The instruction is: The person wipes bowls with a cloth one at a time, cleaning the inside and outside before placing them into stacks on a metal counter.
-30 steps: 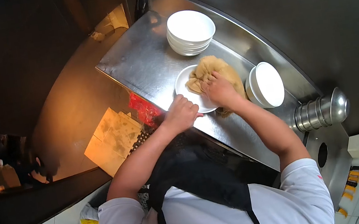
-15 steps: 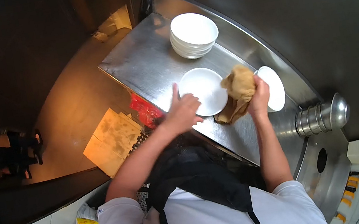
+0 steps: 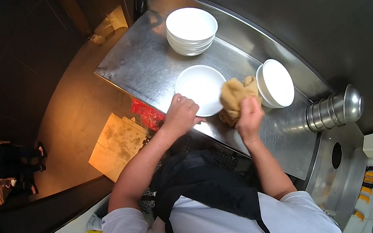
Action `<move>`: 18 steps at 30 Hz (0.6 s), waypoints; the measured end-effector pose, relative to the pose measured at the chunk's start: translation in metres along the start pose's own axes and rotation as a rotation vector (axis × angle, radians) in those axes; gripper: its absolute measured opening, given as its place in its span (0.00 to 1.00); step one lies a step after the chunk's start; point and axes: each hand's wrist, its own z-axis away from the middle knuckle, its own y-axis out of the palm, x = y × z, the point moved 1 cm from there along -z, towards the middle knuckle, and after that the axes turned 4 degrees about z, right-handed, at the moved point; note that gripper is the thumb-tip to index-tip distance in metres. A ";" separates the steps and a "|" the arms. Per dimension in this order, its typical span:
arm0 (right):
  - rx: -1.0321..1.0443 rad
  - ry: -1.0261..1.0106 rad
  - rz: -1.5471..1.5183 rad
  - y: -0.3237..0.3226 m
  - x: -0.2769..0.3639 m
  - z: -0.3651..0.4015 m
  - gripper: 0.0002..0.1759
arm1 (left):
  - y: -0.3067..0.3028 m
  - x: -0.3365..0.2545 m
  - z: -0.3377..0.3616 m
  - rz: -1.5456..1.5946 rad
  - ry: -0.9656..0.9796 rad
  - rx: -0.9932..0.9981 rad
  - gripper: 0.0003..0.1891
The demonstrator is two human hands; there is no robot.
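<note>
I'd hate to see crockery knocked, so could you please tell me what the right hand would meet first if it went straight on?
Holding the cloth, the right hand points up the counter between plate and tilted bowls. The plate's rim looks nearest, though depth is unclear.

The white plate (image 3: 201, 87) lies flat and bare on the steel counter (image 3: 139, 65), close to its near edge. The tan cloth (image 3: 235, 99) is bunched into a wad just right of it, against its rim.
</note>
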 end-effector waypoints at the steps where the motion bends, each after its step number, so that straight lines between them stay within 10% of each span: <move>1: 0.080 -0.113 0.231 0.005 0.000 0.008 0.17 | 0.003 -0.001 0.002 -0.009 0.001 0.008 0.14; 4: 0.412 -0.473 0.465 0.039 -0.008 0.033 0.27 | 0.009 -0.001 0.002 -0.016 0.011 0.027 0.08; 18: 1.083 -0.738 0.513 0.008 -0.054 -0.096 0.19 | -0.008 0.021 -0.008 0.097 0.145 0.219 0.11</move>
